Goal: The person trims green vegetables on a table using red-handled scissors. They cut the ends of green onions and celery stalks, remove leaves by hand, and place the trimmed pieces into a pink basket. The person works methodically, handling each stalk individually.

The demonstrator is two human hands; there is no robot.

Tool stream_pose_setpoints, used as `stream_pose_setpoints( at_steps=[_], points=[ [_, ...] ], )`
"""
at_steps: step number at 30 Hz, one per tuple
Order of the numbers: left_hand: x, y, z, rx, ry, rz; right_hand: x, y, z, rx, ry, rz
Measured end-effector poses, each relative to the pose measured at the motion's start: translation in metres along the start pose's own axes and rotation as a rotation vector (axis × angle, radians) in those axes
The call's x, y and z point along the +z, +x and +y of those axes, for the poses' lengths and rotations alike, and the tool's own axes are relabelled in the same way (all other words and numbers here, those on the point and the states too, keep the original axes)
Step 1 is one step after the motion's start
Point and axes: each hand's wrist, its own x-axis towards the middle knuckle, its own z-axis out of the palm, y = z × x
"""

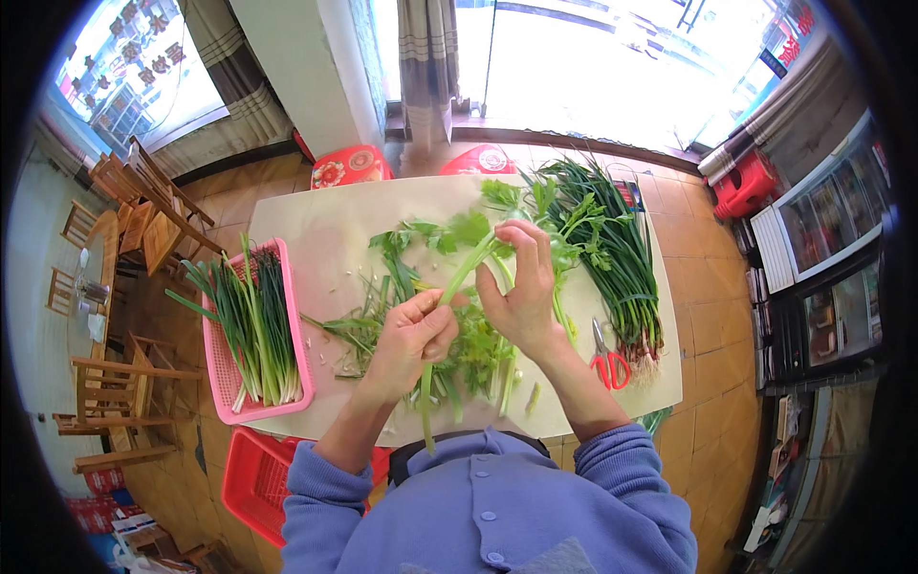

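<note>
A long green celery stalk [466, 271] slants up across the table, its lower end hanging near my shirt. My left hand [417, 337] grips it around the middle. At its upper, leafy end, the bent fingers of my right hand [527, 287] hold on, with the thumb close below; the leaves there are partly blurred. Beneath my hands lies a loose pile of celery leaves and cut stems [480, 344]. Red-handled scissors [608, 359] rest to the right of my right forearm. Beyond them is a large bunch of green onions [609, 258], roots toward me.
A pink plastic basket [307, 373] holding trimmed green onions [265, 330] stands at the pale table's [301, 208] left side. Below that edge is a red basket [247, 488]. Red stools [351, 165] stand beyond the far edge, wooden chairs [129, 391] at left.
</note>
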Motion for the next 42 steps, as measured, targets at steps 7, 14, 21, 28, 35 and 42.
stream_pose_setpoints(
  at_steps=[7, 14, 21, 28, 35, 42],
  points=[
    [-0.006, -0.009, 0.003, 0.025, -0.078, -0.011, 0.030, -0.014, -0.008, 0.273, 0.406, 0.001],
    [-0.007, -0.009, 0.006, 0.003, -0.106, -0.042, 0.019, -0.002, -0.004, 0.514, 0.755, -0.359],
    [-0.031, -0.021, 0.028, 0.004, -0.038, -0.045, 0.002, 0.004, 0.006, -0.041, 0.193, -0.492],
    [-0.044, -0.036, 0.038, -0.024, 0.041, 0.017, 0.008, -0.013, 0.000, -0.010, 0.170, -0.608],
    [-0.045, -0.055, 0.035, -0.096, 0.127, -0.005, 0.015, -0.004, -0.019, 0.870, 0.772, -0.589],
    [-0.037, -0.057, 0.036, -0.046, 0.196, 0.081, 0.023, 0.011, -0.026, 1.573, 1.797, -0.384]
  ],
)
